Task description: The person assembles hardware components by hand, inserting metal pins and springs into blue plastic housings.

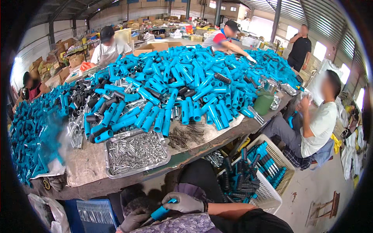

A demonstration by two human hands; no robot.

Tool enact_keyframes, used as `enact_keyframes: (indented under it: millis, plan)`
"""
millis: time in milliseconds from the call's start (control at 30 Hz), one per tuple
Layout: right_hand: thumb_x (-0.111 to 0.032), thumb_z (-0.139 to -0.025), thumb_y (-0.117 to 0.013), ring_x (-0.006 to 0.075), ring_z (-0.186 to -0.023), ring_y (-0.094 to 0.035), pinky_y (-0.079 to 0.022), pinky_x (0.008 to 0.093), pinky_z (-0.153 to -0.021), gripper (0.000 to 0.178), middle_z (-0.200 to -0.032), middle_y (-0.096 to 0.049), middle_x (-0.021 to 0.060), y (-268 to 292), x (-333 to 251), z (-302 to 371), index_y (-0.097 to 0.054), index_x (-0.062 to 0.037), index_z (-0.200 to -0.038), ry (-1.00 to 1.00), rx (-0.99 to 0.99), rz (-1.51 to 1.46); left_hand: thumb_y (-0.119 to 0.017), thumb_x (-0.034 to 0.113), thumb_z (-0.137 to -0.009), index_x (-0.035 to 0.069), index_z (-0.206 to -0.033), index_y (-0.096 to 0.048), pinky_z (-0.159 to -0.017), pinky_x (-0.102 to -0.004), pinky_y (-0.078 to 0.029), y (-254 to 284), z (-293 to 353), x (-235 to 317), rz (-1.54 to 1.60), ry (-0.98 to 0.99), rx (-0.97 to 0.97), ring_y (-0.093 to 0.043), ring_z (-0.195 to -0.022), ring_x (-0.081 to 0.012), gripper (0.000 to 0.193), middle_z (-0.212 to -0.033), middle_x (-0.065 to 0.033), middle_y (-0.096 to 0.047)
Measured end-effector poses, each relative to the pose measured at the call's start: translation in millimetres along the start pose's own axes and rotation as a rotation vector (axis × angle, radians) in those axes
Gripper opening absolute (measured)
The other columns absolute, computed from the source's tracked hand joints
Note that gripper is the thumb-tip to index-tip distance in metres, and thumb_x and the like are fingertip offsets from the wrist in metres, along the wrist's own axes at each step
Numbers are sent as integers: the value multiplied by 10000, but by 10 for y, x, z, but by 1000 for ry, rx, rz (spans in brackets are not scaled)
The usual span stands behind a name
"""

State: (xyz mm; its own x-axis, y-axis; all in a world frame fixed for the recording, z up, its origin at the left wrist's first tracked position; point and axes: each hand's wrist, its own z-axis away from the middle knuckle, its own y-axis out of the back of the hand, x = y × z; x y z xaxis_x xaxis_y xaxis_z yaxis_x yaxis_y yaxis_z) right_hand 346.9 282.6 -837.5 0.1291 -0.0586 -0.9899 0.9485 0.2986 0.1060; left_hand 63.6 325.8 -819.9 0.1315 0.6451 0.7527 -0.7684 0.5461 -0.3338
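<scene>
Low in the picture, over my lap, I hold a blue tubular handle with a thin metal shaft (158, 213). My right hand (185, 203), in a grey glove, is closed round its upper end. My left hand (134, 220), also gloved in grey, is closed at the lower end by the metal shaft; its fingertips are partly hidden. On the table ahead lies a metal tray (168, 158) of small silver pins. Dark coil springs (187, 136) are heaped to its right. Behind them spreads a large pile of blue plastic tubes (186, 77) mixed with black sleeves.
The table edge (194, 153) runs in front of me. At right stand white plastic crates (268, 196) holding blue and black handles. A blue bin (95, 211) with metal rods is at lower left. A seated person (322, 124) is at right; other people stand round the table.
</scene>
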Motion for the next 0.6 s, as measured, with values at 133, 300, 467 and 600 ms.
enact_keyframes:
  millis: [133, 300, 467, 600]
  plan:
    - [-311, -932, -684, 129, -935, -601, -463, 317, -848, 278, -996, -673, 40, 11, -5, -34, -668, -74, -1078, -70, -76, -118, -588, 108, -962, 26, -1244, -602, -900, -286, -457, 25, 88, 13, -140, -50, 52, -594, -1029, -178, 294, -1127, -93, -642]
    - [-282, -944, -686, 125, -942, -608, -467, 299, -851, 285, -1008, -687, 38, 43, -40, 40, -680, -63, -1126, -160, -65, -104, -571, 151, -987, 25, -1151, -642, -955, -313, -451, -39, 194, 98, -534, -304, -108, -572, -1050, -138, 219, -1097, -50, -627]
    - [-177, -937, -707, 86, -874, -617, -497, 265, -761, 249, -997, -693, 33, 59, -60, 170, -688, -27, -1133, -189, 12, -119, -603, 199, -981, 9, -1157, -634, -969, -272, -425, 93, -76, -203, -289, -251, -196, -547, -1057, -93, 261, -1110, -30, -635]
    - [-167, -919, -728, 84, -822, -621, -494, 246, -733, 240, -935, -702, 26, 60, -153, 133, -701, -15, -1103, -181, 4, -137, -606, 189, -982, 4, -1168, -636, -991, -274, -420, -19, -23, -142, 45, -28, -166, -554, -1087, -103, 264, -1134, -39, -640]
